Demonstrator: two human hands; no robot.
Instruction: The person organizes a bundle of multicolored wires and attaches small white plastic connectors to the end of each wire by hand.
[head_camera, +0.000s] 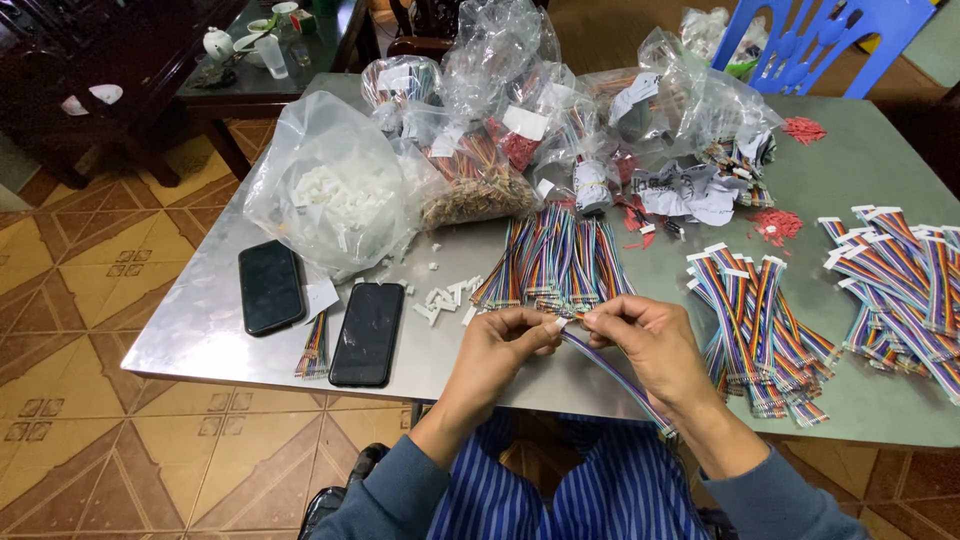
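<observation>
My left hand (503, 347) pinches a small white plastic connector (561, 323) at the near edge of the grey metal table (200, 320). My right hand (650, 345) grips the end of a multicoloured ribbon cable (610, 375) right at that connector; the cable trails down past my right wrist toward my lap. The two hands touch at the fingertips. Just beyond them lies a fanned bundle of the same coloured cables (555, 260), and loose white connectors (440, 297) are scattered to its left.
Two dark phones (270, 286) (368, 332) lie on the left, with a clear bag of white connectors (335, 195) behind them. Stacks of finished cables (760, 330) (900, 285) sit at right. More plastic bags of parts (560, 110) crowd the back. A blue chair (810, 40) stands beyond.
</observation>
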